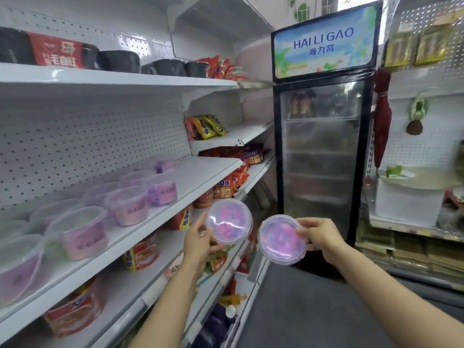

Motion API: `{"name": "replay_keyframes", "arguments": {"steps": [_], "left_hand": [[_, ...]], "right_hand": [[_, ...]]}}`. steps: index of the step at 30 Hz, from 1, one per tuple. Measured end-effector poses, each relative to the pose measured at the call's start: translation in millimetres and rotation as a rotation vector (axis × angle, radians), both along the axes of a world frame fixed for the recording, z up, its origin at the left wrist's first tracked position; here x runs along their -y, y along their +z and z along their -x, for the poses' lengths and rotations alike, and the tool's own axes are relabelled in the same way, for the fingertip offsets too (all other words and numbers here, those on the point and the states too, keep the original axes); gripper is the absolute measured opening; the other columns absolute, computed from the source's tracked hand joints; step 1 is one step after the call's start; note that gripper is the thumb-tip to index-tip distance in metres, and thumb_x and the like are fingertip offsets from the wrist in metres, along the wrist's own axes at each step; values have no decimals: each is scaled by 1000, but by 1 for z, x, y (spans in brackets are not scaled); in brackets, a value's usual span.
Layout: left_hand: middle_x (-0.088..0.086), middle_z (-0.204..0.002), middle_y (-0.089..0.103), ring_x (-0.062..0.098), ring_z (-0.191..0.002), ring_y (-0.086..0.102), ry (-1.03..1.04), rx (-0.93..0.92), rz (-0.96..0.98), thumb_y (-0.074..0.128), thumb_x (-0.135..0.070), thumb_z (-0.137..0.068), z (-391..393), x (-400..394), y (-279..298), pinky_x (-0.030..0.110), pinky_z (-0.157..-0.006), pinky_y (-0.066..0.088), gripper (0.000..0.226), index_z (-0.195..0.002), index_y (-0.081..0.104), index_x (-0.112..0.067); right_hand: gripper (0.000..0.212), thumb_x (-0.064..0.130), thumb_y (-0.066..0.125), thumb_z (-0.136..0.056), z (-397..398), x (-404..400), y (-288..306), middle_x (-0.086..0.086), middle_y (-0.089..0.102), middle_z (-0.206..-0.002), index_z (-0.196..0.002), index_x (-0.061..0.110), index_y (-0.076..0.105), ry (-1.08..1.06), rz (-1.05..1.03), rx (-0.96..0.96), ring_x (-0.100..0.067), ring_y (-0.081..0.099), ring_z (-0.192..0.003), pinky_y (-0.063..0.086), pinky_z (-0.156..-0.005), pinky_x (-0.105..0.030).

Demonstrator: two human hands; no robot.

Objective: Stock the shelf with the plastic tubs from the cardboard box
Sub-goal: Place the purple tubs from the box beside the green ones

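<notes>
Right hand (320, 237) fingers pinch tub (280, 239); left hand (198, 238) (fingertips hidden) grips another tub (229, 221) — contents blurred.

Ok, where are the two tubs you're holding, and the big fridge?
Left tub (229, 221), head view, middle of its clear lid.
Right tub (280, 239), head view, middle of its lid.
Fridge (321, 156), head view, glass door.

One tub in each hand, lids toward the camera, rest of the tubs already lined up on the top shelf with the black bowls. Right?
Not quite. The shelved tubs sit on the middle shelf, below the black bowls, per the head view. Rest holds: left hand and right hand each hold one tub, lids toward camera.
</notes>
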State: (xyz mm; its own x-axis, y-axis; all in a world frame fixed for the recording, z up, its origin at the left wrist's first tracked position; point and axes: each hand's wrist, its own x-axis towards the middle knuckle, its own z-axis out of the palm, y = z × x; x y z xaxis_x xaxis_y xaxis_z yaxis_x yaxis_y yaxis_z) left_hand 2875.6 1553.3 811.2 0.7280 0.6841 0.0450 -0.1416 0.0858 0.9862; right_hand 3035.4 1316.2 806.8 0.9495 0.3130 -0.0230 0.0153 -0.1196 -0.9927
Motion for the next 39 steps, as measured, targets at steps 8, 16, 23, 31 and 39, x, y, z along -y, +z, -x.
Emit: {"name": "replay_keyframes", "arguments": {"steps": [8,16,23,31,39], "left_hand": [[6,-131,57,34,-98,68,112,36,-40,60,-3,-92,-94,-33,21,46,-70,61,53,-138,51,-28],[15,-124,51,27,-78,69,276,68,-20,50,3,-95,-184,-98,44,45,-67,61,57,-144,43,-24],[12,-122,58,34,-98,66,476,73,-1,43,8,-94,-223,-149,71,44,-62,61,57,-137,52,-27],[11,-130,52,38,-97,65,790,40,42,43,9,-92,-250,-190,77,46,-65,61,60,-142,46,-24],[16,-136,50,45,-100,63,1061,45,139,39,13,-91,-287,-212,71,37,-50,59,63,-145,41,-19]], "right_hand": [[25,0,75,-76,-127,-47,16,-13,71,-101,-95,16,74,60,-72,-33,-32,69,-90,60,-67,-45],[24,-1,73,-80,-226,-138,51,-13,69,-105,-101,10,72,204,-76,-16,-30,69,-91,59,-56,-33],[26,-3,68,-84,-284,-223,88,-12,69,-100,-107,8,70,336,-94,-42,-30,68,-87,57,-55,-32],[24,-4,69,-82,-322,-323,119,-18,69,-97,-105,2,68,597,-70,-35,-25,65,-66,53,-49,-31],[15,-7,66,-82,-356,-409,126,-20,67,-100,-93,2,68,798,38,-63,-34,66,-81,59,-67,-43]]}}
